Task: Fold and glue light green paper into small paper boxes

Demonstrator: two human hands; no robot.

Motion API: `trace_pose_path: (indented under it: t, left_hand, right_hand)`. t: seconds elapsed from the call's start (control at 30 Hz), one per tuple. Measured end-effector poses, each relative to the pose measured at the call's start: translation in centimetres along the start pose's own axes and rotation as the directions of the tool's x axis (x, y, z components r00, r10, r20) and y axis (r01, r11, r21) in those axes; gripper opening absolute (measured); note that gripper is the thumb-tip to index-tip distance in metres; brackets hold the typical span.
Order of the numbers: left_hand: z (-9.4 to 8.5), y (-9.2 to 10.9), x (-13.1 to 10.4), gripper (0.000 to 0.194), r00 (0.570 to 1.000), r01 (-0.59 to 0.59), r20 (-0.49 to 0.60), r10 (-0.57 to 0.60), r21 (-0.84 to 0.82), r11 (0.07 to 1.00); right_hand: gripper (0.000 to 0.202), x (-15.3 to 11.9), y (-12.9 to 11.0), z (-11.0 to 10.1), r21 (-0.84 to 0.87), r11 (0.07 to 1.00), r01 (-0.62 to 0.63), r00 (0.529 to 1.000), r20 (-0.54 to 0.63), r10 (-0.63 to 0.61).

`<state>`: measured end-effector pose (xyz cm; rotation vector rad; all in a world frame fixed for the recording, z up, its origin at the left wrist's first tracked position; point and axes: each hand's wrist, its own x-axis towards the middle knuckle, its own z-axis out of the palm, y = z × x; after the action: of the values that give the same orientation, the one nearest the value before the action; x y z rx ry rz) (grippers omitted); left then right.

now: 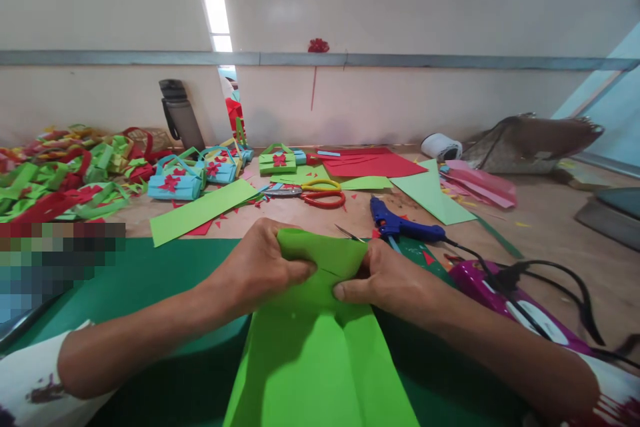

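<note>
A long green paper sheet (320, 373) rises from the bottom of the view, its far end bent over between both hands. My left hand (265, 267) pinches the upper left of that end, thumb on the near face. My right hand (383, 277) grips the upper right edge with its thumb pressed on the paper; its other fingers are mostly hidden behind it. A thin pointed metal tip (349, 233) shows just beyond my right hand; whether the hand touches it cannot be made out. Beneath the sheet lies a dark green mat (200, 260).
Yellow-and-red-handled scissors (323, 199), a blue glue gun (410, 227) and a purple power strip (520, 307) lie beyond and right. Paper bags (175, 183), a green strip (203, 213), red sheets (375, 163), a bottle (183, 117) and a paper pile (65, 173) stand farther back.
</note>
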<state>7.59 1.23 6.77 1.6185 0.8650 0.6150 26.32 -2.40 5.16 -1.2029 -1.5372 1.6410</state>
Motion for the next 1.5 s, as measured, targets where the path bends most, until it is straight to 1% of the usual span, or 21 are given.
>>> trace_pose_path:
  t: [0.07, 0.13, 0.2, 0.33, 0.43, 0.53, 0.6, 0.7, 0.8, 0.9, 1.0, 1.1, 1.2, 1.3, 1.4, 1.5]
  left_hand:
    - [0.2, -0.1, 0.0, 0.012, 1.0, 0.007, 0.01, -0.007, -0.017, 1.0]
    - [0.4, 0.0, -0.1, 0.011, 1.0, 0.027, 0.011, -0.026, -0.046, 0.999]
    - [0.5, 0.0, -0.2, 0.011, 0.998, 0.068, 0.009, -0.068, -0.084, 0.994]
    - [0.4, 0.1, -0.2, 0.016, 0.99, 0.138, 0.006, -0.139, -0.13, 0.982]
    - [0.1, 0.1, -0.2, 0.016, 0.99, 0.141, 0.004, -0.142, -0.131, 0.981]
    - [-0.3, 0.1, -0.2, 0.015, 0.99, 0.142, 0.015, -0.141, -0.104, 0.984]
    - [-0.3, 0.1, -0.3, 0.014, 0.992, 0.128, 0.017, -0.127, -0.09, 0.988]
    - [-0.1, 0.1, -0.3, 0.012, 0.996, 0.089, 0.0, -0.089, -0.071, 0.994]
    - [0.2, 0.1, -0.2, 0.01, 0.995, 0.095, 0.024, -0.093, -0.082, 0.992]
    - [0.5, 0.1, -0.2, 0.015, 0.994, 0.108, 0.028, -0.106, -0.063, 0.992]
    - [0.8, 0.3, -0.2, 0.019, 0.994, 0.109, 0.02, -0.108, -0.072, 0.991]
    - [1.1, 0.3, -0.3, 0.023, 0.991, 0.135, 0.014, -0.134, -0.101, 0.986]
    - [1.1, 0.1, -0.3, 0.025, 0.989, 0.145, -0.007, -0.146, -0.051, 0.988]
    - [0.7, -0.2, -0.1, 0.027, 0.986, 0.163, 0.034, -0.162, -0.046, 0.986]
    - [0.2, -0.6, 0.3, 0.029, 0.978, 0.189, 0.113, -0.175, -0.122, 0.974]
    - [-0.2, -1.0, 0.7, 0.029, 0.975, 0.19, 0.145, -0.167, -0.155, 0.969]
  right_hand:
    - [0.033, 0.0, 0.0, 0.3, 0.026, 0.999, 0.044, 0.998, -0.047, -0.043]
    - [0.038, -0.1, 0.0, 0.6, 0.056, 0.995, 0.079, 0.992, -0.098, -0.073]
    - [0.043, 0.0, -0.1, 0.9, 0.079, 0.993, 0.083, 0.99, -0.124, -0.073]
    - [0.041, -0.1, -0.4, 1.2, 0.043, 0.999, 0.003, 0.993, -0.121, 0.002]
    - [0.043, -0.4, -0.8, 1.3, 0.002, 0.999, -0.033, 0.992, -0.121, 0.033]
    - [0.045, -0.6, -1.0, 1.3, -0.001, 0.998, -0.058, 0.995, -0.076, 0.058]
    - [0.041, -0.7, -1.1, 1.3, 0.006, 0.999, -0.05, 0.997, -0.057, 0.05]
    - [0.033, -0.7, -1.1, 1.2, 0.011, 1.0, 0.006, 0.997, -0.078, -0.006]
    - [0.028, -0.7, -1.0, 1.2, 0.006, 0.997, 0.08, 0.991, -0.107, -0.079]
    - [0.02, -0.6, -0.8, 1.2, -0.036, 0.991, 0.129, 0.979, -0.153, -0.133]
    - [0.011, -0.5, -0.5, 1.2, -0.076, 0.989, 0.126, 0.97, -0.198, -0.138]
    - [0.004, -0.5, -0.5, 1.4, -0.055, 0.99, 0.127, 0.966, -0.219, -0.136]
    - [0.003, -0.6, -0.6, 1.4, -0.042, 0.993, 0.112, 0.963, -0.24, -0.119]
    - [0.005, -0.6, -0.6, 1.2, -0.08, 0.992, 0.093, 0.956, -0.273, -0.111]
    - [0.008, -0.6, -0.7, 0.8, -0.141, 0.987, 0.08, 0.946, -0.303, -0.12]
    - [0.007, -0.7, -0.8, 0.4, -0.18, 0.98, 0.083, 0.941, -0.31, -0.137]
